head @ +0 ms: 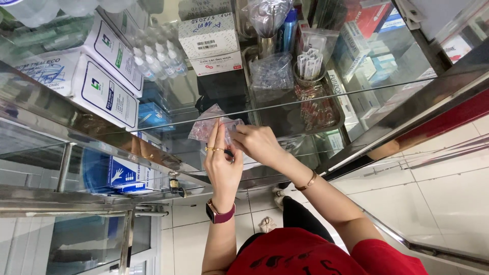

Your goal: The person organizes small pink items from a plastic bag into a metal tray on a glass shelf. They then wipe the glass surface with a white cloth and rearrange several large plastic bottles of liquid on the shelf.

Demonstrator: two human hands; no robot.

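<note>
My left hand (pixel 221 168), with rings and a maroon-strapped watch, is raised with its fingers pinching the edge of a small clear plastic bag (pixel 209 127) holding pinkish contents. My right hand (pixel 257 145), with a thin bracelet on the wrist, grips the same bag from the right side. The two hands touch each other just above the glass counter top (pixel 168 109). What exactly lies inside the bag is too small to tell.
White boxes (pixel 104 84) and small clear bottles (pixel 155 58) stand at the left. A white carton (pixel 211 43), a metal cup (pixel 266 46) and a dark tray of small vials (pixel 318 112) sit behind. A blue glove box (pixel 127 175) lies on the shelf below. Tiled floor at right.
</note>
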